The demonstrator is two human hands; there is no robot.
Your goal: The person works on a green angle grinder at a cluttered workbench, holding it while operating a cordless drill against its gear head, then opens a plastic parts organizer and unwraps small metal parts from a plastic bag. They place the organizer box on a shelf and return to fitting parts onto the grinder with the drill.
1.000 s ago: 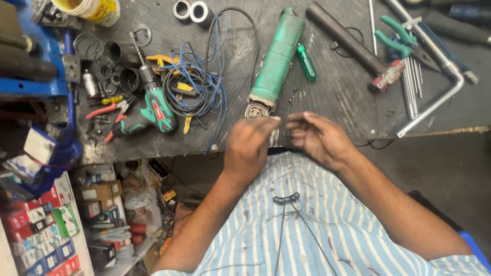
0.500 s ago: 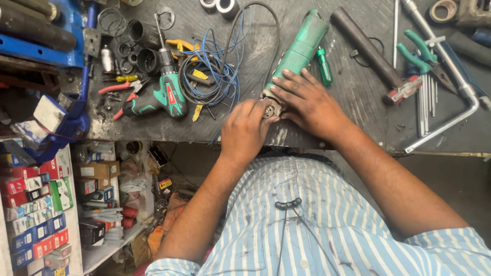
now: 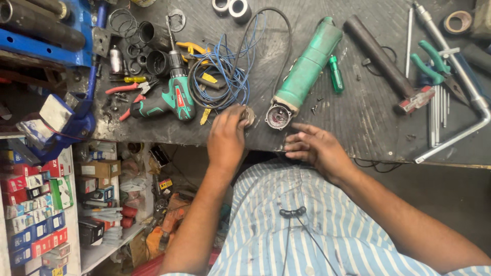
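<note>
A green angle grinder body (image 3: 307, 66) lies on the dark workbench (image 3: 358, 117), its open front end (image 3: 279, 116) facing me. My left hand (image 3: 226, 135) pinches a small metal gear-head part (image 3: 249, 115) just left of that open end. My right hand (image 3: 314, 148) rests at the bench's front edge with fingers spread, holding nothing, just right of and below the grinder's open end. Tiny screws (image 3: 316, 105) lie beside the grinder, and a green-handled screwdriver (image 3: 336, 75) lies on its right.
A green cordless drill (image 3: 171, 97), coiled blue wires (image 3: 220, 76), red-handled pliers (image 3: 128, 92), a hammer (image 3: 383, 59), green pliers (image 3: 432, 64), several hex keys (image 3: 439, 105) and a bent metal bar (image 3: 460, 76) crowd the bench. Shelves of boxes (image 3: 36, 214) stand lower left.
Both hands were together on the grinder's front end. Now my left hand has drawn a small metal part away to the left, and my right hand has let go and dropped to the bench edge.
</note>
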